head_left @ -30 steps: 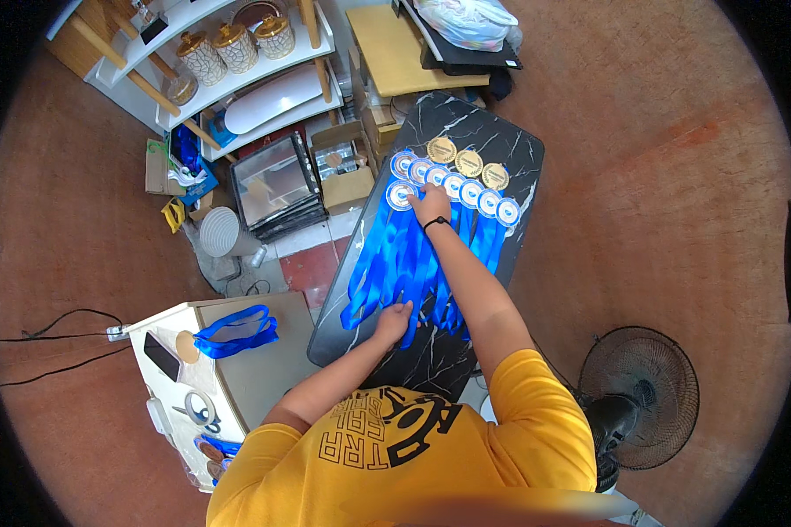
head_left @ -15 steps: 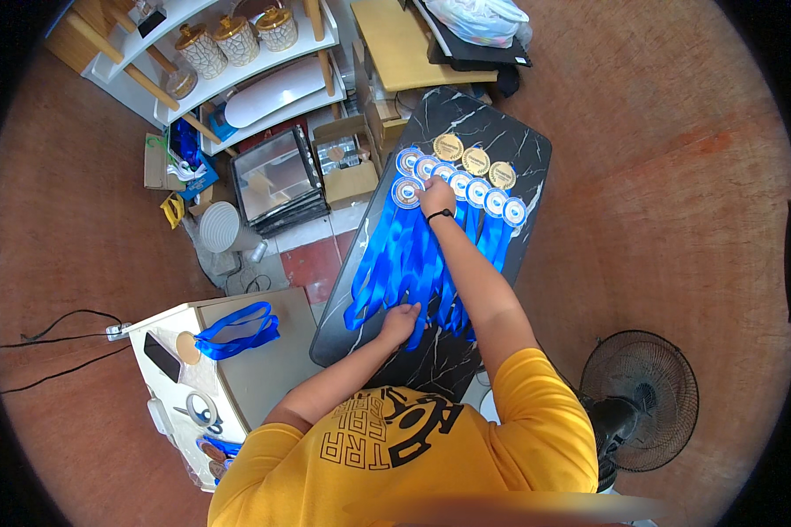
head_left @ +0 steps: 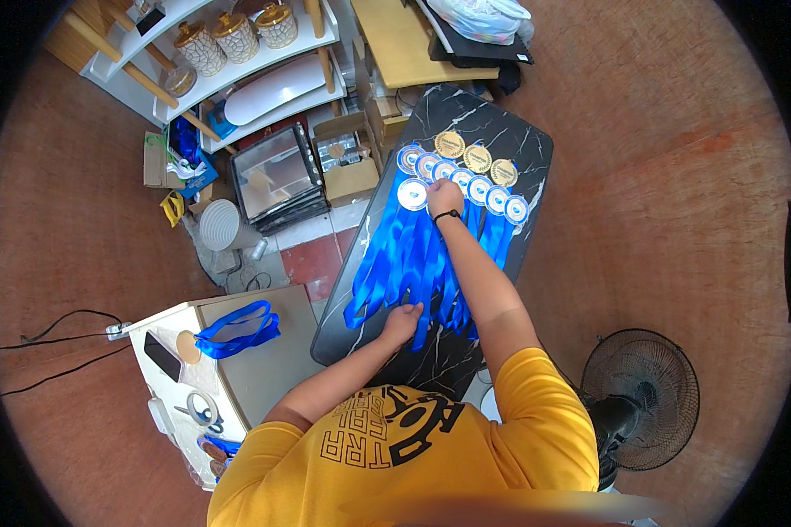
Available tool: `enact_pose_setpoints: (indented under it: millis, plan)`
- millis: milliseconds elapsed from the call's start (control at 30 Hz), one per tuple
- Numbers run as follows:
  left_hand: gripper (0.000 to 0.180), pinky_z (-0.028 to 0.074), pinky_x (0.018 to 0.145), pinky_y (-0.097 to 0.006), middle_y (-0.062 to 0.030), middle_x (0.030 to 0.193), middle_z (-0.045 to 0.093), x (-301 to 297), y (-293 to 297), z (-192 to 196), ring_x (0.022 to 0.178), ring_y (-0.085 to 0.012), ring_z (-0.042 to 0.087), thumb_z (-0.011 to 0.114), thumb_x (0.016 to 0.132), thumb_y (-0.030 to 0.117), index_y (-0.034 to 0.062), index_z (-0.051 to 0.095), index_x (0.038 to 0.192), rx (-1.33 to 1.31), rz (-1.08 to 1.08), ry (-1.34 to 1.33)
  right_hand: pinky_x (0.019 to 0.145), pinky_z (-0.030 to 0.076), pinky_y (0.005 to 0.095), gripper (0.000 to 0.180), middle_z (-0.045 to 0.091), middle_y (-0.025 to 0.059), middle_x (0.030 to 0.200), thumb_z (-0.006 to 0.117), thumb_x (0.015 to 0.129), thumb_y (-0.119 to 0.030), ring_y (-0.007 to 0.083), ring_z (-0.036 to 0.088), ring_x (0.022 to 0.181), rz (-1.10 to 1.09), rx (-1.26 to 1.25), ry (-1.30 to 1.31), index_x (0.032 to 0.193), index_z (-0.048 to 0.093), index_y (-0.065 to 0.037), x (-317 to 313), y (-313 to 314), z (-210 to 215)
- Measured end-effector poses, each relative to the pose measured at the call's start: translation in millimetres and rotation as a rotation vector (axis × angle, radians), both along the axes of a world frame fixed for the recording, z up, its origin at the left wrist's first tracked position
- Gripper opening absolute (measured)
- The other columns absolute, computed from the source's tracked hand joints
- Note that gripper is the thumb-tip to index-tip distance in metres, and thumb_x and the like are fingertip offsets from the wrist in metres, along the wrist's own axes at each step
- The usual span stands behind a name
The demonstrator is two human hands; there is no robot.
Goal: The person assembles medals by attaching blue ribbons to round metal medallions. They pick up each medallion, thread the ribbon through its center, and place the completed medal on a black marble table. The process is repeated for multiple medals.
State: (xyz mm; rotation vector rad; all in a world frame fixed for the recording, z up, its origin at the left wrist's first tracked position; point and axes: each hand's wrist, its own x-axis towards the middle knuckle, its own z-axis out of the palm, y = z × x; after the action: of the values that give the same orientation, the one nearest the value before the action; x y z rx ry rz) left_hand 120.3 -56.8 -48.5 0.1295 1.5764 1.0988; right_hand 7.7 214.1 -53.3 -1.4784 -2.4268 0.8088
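Note:
Round medals with white-and-blue faces (head_left: 479, 189) lie in a slanting row on a black marble-patterned table (head_left: 523, 132), their blue ribbons (head_left: 387, 263) trailing toward me. Beyond that row sit three gold medals (head_left: 477, 158). My right hand (head_left: 446, 200), wearing a dark bracelet, is closed at the edge of a separate white-faced medal (head_left: 413, 194) just below the row's left part; its fingertips are partly hidden. Near the ribbons' lower ends, my left hand (head_left: 402, 323) pinches a blue ribbon (head_left: 422, 329).
At left, a white cabinet (head_left: 255, 369) bears a phone (head_left: 163, 357), a gold medal with blue ribbon (head_left: 188, 347), a tape roll (head_left: 202, 408) and scissors. Stacked black frames (head_left: 277, 180) and an open carton (head_left: 351, 180) stand beyond. A black fan (head_left: 640, 400) is at right.
My right hand has shifted slightly right and toward me. The separate medal has moved a little the same way, its face now brighter. My left hand stays nearly in place.

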Motion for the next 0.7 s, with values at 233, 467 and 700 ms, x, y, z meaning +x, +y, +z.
enact_pose_setpoints:
  millis: [233, 467, 700]
  plan:
    - [0.046, 0.044, 0.053, -0.032, -0.0058, 0.069, 0.069, -2, -3, -8, 0.054, -0.0154, 0.059, 0.049, 0.102, 0.041, 0.0047, 0.069, 0.082, -0.022, -0.009, -0.025, 0.08, 0.052, 0.0473, 0.021, 0.067, 0.0175, 0.098, 0.073, 0.081, -0.025, 0.0363, 0.065, 0.091, 0.035, 0.079, 0.066, 0.092, 0.07, -0.007, 6, -8, -2]
    - [0.045, 0.045, 0.052, -0.033, -0.0052, 0.066, 0.067, -6, -13, -7, 0.053, -0.016, 0.059, 0.052, 0.099, 0.042, 0.0056, 0.067, 0.077, -0.094, -0.165, 0.042, 0.075, 0.051, 0.0426, 0.019, 0.066, 0.0161, 0.093, 0.073, 0.082, -0.021, 0.0331, 0.064, 0.087, -0.124, 0.052, 0.354, 0.092, 0.066, -0.006, 54, -20, 14]
    - [0.04, 0.054, 0.066, -0.041, -0.0108, 0.079, 0.07, -31, -16, 47, 0.073, -0.0271, 0.069, 0.057, 0.097, 0.041, 0.003, 0.068, 0.089, -0.263, -0.681, 0.458, 0.086, 0.047, 0.0419, 0.022, 0.065, 0.0132, 0.102, 0.074, 0.078, -0.015, 0.0314, 0.06, 0.097, 0.092, 0.269, 0.256, 0.098, 0.069, -0.01, 102, -35, 17]
